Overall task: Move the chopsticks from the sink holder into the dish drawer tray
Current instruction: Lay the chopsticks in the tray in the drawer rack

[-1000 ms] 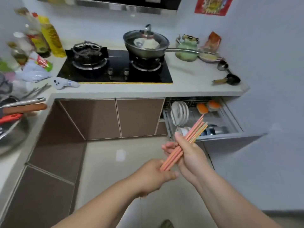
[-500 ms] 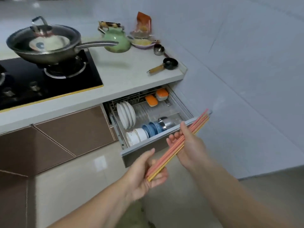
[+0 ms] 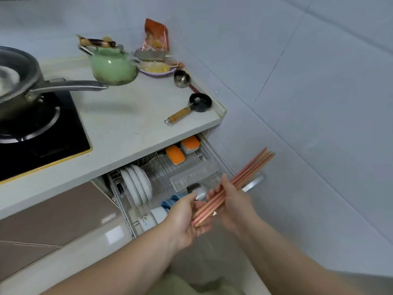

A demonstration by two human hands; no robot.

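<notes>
A bundle of several pink and yellow chopsticks (image 3: 251, 171) slants from lower left to upper right over the front of the open dish drawer (image 3: 253, 184). My right hand (image 3: 234, 203) grips the bundle near its middle. My left hand (image 3: 187, 220) cups the lower ends from beneath. Inside the drawer a clear plastic tray (image 3: 191, 177) lies on the wire rack, just behind the hands. The sink holder is out of view.
The drawer also holds upright white plates (image 3: 136, 186), white and blue bowls (image 3: 161, 211), a steel cup (image 3: 200, 191) and two orange-lidded boxes (image 3: 176, 155). On the counter above are a green kettle (image 3: 112, 66), a pan's long handle (image 3: 70, 85) and a small black ladle (image 3: 191, 107). A tiled wall is close on the right.
The view has swung right and closer to the drawer. Both hands have carried the chopsticks forward to just above the drawer's front.
</notes>
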